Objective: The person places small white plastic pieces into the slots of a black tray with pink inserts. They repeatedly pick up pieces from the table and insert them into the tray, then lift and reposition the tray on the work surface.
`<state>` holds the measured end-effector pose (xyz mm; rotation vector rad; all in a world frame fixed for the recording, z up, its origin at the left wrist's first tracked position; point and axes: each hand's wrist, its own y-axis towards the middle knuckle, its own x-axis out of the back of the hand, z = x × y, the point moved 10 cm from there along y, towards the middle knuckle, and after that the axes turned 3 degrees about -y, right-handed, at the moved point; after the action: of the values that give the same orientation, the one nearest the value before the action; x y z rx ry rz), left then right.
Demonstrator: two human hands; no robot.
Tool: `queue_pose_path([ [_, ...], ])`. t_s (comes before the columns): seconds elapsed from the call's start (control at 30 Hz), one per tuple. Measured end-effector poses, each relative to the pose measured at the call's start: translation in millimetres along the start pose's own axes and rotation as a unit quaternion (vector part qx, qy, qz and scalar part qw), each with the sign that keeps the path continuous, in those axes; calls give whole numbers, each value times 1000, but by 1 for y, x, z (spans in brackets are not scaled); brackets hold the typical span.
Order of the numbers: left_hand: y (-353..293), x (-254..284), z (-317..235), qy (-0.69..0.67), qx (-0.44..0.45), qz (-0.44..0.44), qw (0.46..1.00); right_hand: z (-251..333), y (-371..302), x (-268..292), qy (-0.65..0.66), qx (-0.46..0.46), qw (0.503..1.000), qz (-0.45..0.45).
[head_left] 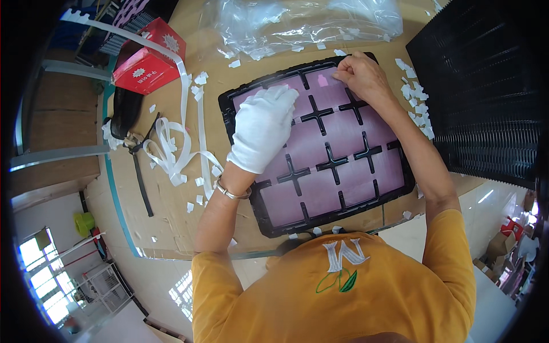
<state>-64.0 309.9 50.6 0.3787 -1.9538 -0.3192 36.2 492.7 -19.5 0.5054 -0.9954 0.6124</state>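
A black plastic tray (262,216) with raised cross-shaped dividers lies slightly turned on the table, and flat pinkish-purple pieces (320,194) fill its compartments. Over its far left part is my left hand (265,127), in a white glove, with the fingers bent and pressed together; whatever they hold is hidden. My right hand (363,79), bare, is at the tray's far right edge. Its fingers are curled in a pinch, and I cannot make out anything between them. Just left of those fingertips, a small bright pink tab (323,80) shows on a far compartment's piece.
Clear plastic bags (314,23) lie beyond the tray. A stack of black ribbed trays (486,91) stands at the right, beside scattered white paper scraps (418,98). At the left are a red box (150,63) and loops of white strip (171,150) on the cardboard-covered table (166,228).
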Motion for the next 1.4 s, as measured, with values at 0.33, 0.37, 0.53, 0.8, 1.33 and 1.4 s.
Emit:
queue_pose_path([
  [0.33,14,-44,7,49,13,22,998,34,-1,0,-104,131,985,-37],
  [0.37,15,-48,9,49,22,24,998,35,-1,-3,-132,136,981,-33],
  [0.53,19,-54,13,62,32,9,998,31,3,-11,-124,109,986,5],
  [0.8,25,-47,21,65,49,-19,996,26,8,-13,-117,118,986,6],
  [1.33,42,-44,19,30,11,-37,999,36,5,-4,-26,179,983,33],
  [1.4,49,-48,13,18,-17,-29,999,48,-8,7,-25,258,966,-6],
])
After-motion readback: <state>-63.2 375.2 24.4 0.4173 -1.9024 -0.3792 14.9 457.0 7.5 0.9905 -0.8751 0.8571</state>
